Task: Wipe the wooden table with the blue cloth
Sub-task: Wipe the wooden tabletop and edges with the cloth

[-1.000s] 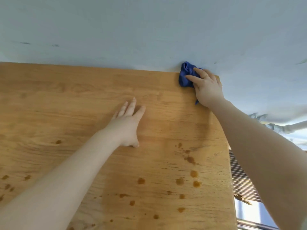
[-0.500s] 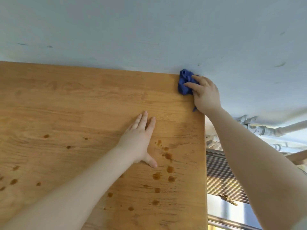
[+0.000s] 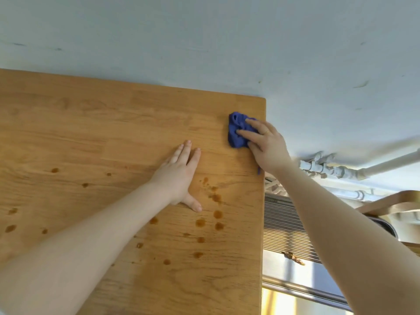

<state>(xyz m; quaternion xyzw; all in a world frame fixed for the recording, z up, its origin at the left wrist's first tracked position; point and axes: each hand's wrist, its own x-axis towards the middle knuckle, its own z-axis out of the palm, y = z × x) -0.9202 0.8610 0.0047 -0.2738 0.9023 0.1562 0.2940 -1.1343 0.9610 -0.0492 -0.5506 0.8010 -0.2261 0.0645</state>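
Presently the blue cloth is found bunched near the far right corner of the wooden table, right of centre in the frame, pressed under the right hand, whose fingers are laid over it, fairly straight, the thumb side hidden. The left hand is laid flat on the wood, fingers straight and released, nothing held. Brown stains are noted below the cloth in the frame, just right of the left thumb, towards the lower centre. It is judged that the right hand, being nearer, must draw the cloth down along the right edge
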